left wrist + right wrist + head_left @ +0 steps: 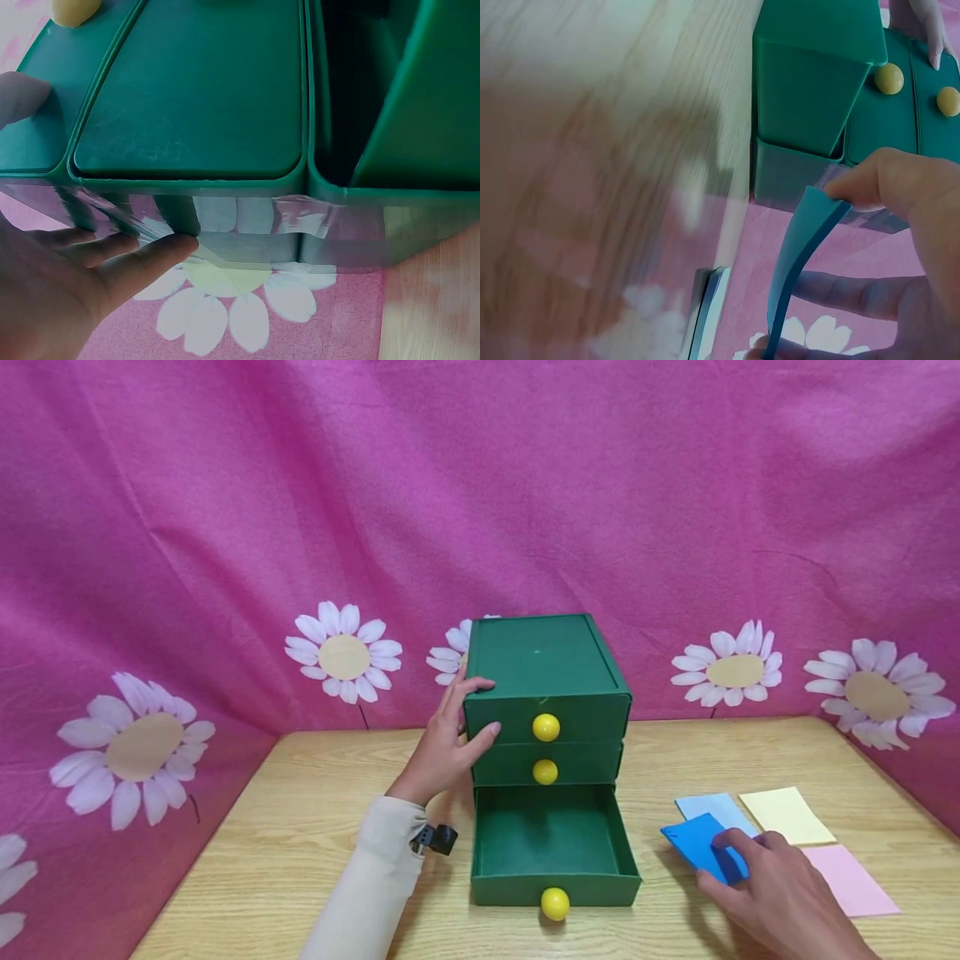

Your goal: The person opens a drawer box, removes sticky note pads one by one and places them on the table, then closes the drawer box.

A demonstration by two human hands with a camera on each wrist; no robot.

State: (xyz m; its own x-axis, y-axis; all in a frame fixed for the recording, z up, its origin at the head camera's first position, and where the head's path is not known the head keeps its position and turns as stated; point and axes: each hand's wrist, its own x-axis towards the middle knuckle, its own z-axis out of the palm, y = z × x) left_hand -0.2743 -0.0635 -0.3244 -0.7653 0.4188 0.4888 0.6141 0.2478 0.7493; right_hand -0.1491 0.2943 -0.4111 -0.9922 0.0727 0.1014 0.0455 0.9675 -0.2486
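Observation:
A green drawer cabinet [547, 656] with yellow knobs stands on the table, its bottom drawer [551, 839] pulled out with nothing visible inside. My left hand [442, 747] holds the cabinet's upper left corner; the thumb [21, 99] lies on the top drawer's front and the fingers reach along the side. To the right, my right hand [783, 889] pinches a dark blue sticky note pad [697, 843] by its edges. The pad is tilted, and in the right wrist view the blue pad [799, 247] bends slightly between thumb and fingers.
Beneath and beyond the blue pad lie a light blue pad [723, 810], a yellow pad [789, 816] and a pink pad [851, 881] on the wooden table [285, 860]. A pink cloth [480, 510] with white daisies encloses the back and sides.

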